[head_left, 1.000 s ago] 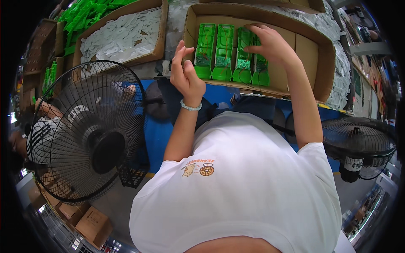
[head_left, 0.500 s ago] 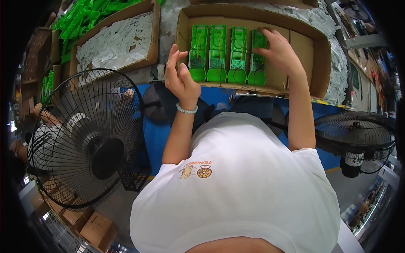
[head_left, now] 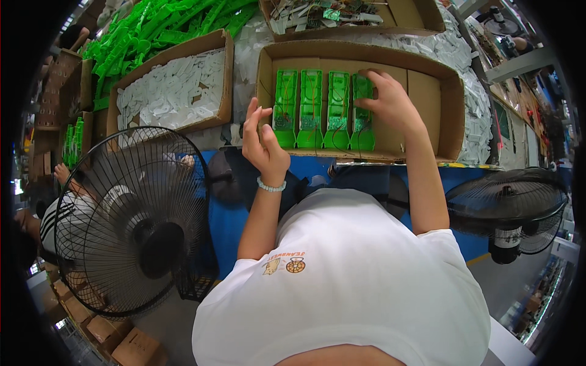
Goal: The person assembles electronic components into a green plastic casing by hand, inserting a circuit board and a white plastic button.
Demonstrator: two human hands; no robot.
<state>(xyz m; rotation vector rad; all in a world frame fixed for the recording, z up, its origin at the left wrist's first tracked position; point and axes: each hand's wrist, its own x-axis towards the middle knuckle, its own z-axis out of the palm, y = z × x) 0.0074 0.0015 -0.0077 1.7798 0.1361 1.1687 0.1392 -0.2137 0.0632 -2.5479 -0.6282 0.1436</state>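
Note:
A shallow cardboard box in front of me holds several green plastic housings with wiring, standing side by side in a row. My right hand lies over the upper part of the rightmost green housing, fingers curled on it. My left hand is raised just in front of the box's left front corner, with its fingers apart and nothing in it. A pale bead bracelet circles that wrist.
Left of the box stands a carton of white plastic parts, with a heap of green mouldings behind it. Another carton with wired parts is farther back. A black floor fan stands at my left and a second fan at my right. Another person sits behind the left fan.
My view has tipped, so the box now sits lower in the picture. My right hand stays on the rightmost green housing. My left hand keeps hovering by the box's left corner.

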